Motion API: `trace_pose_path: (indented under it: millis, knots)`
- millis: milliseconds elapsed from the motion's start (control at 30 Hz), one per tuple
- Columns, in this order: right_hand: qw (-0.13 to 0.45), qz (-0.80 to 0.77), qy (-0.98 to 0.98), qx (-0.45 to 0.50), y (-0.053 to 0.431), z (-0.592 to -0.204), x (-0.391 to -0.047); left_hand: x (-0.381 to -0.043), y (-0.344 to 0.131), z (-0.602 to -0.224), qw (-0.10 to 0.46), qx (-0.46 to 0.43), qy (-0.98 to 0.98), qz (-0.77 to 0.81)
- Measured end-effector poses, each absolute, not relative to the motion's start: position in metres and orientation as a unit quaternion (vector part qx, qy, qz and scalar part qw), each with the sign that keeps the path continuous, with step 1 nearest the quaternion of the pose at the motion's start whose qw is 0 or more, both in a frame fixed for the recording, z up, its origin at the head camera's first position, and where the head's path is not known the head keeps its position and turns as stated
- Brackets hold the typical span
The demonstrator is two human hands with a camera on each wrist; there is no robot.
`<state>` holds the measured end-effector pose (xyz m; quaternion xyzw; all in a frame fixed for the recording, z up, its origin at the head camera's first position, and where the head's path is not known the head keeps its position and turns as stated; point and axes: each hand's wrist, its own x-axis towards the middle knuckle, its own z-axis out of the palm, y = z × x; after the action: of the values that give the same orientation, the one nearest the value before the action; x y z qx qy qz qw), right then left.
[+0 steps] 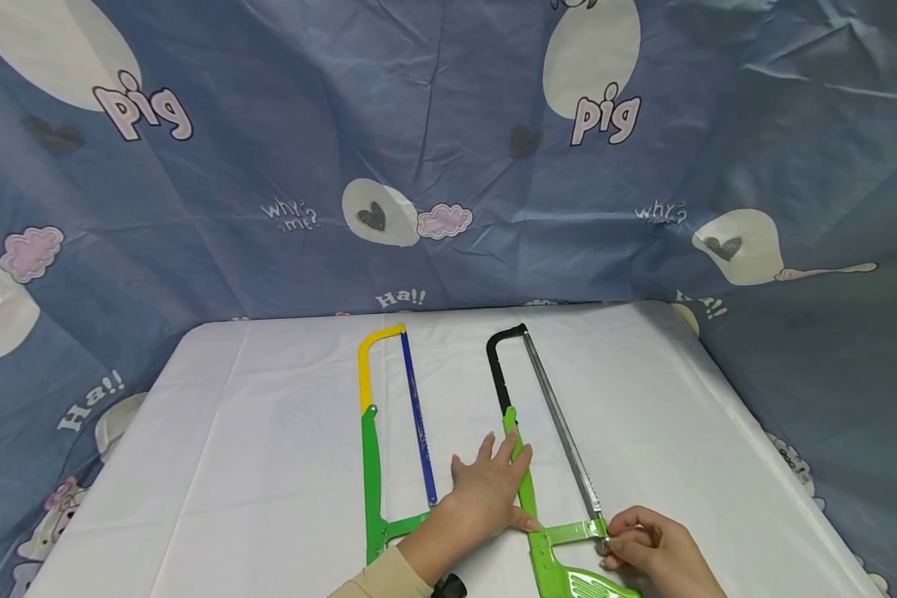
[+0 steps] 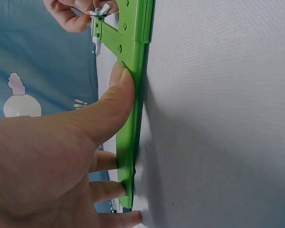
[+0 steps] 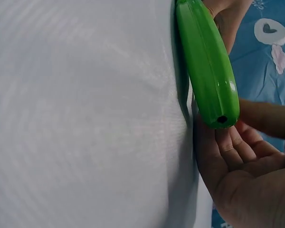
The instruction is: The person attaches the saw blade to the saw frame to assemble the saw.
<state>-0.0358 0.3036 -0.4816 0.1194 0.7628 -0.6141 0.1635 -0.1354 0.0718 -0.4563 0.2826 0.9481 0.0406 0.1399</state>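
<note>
A hacksaw with a light green and black frame (image 1: 526,490) lies flat, its grey blade (image 1: 564,423) fitted on the right side. My left hand (image 1: 486,490) rests on that frame with fingers spread, the thumb pressing near the crossbar in the left wrist view. At the crossbar's right end, my right hand (image 1: 661,548) pinches the wing nut (image 2: 102,10) below the blade. In the right wrist view the green handle (image 3: 209,71) covers the fingertips. A second hacksaw (image 1: 372,465), green and yellow with a blue blade (image 1: 419,415), lies to the left, partly behind my left forearm.
Both saws lie on a table with a white cloth (image 1: 269,432). A blue printed curtain (image 1: 306,149) hangs behind the table and along its sides. Near the front edge, a black piece (image 1: 452,586) shows beside my left sleeve.
</note>
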Motion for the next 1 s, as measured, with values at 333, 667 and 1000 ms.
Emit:
trace_pose_path:
  millis: [333, 667, 1000]
  knots:
    - [0.176, -0.625, 0.759, 0.046, 0.307, -0.483, -0.037, -0.136, 0.072, -0.457, 0.137, 0.281, 0.949, 0.042]
    - [0.110, -0.417, 0.894, 0.120, 0.283, -0.474, -0.037, -0.135, 0.072, -0.457, 0.125, 0.289, 0.948, 0.037]
    - [0.069, -0.177, 0.980, 0.066, 0.270, -0.464, -0.035, -0.136, 0.071, -0.458, 0.122, 0.291, 0.948, 0.045]
